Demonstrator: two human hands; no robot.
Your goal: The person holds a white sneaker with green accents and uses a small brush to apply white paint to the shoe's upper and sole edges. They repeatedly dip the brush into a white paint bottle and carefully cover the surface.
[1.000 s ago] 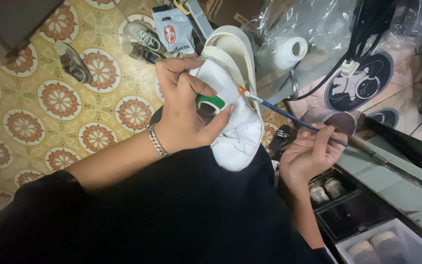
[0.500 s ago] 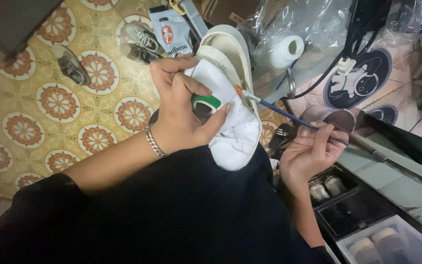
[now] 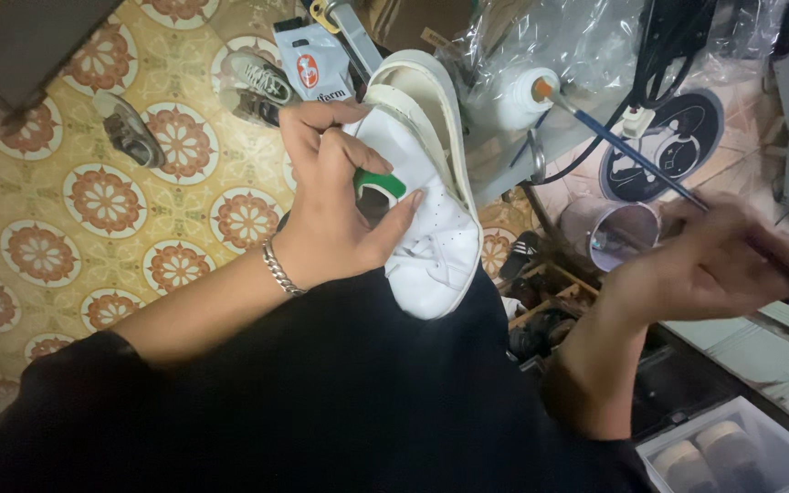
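Note:
My left hand [image 3: 335,205] grips a white sneaker [image 3: 431,228] with a green heel tab, holding it over my lap with the sole peeled away from the upper near the heel. A silver bracelet sits on that wrist. My right hand [image 3: 714,260] is off to the right, apart from the shoe, and holds a thin blue-handled brush [image 3: 618,151]. The brush's orange-tipped head points up toward a white bottle [image 3: 518,96]. An open round pot [image 3: 623,237] stands just left of my right hand.
The patterned tile floor [image 3: 93,201] holds two loose shoes [image 3: 130,128] and a white pouch [image 3: 314,62]. Crumpled clear plastic [image 3: 577,36] and black cables lie at the top right. Small round containers sit in a box [image 3: 723,452] at the bottom right.
My right hand has pulled the brush away from the sneaker's sole gap, out to the right and up toward the white bottle. The left hand still holds the sneaker.

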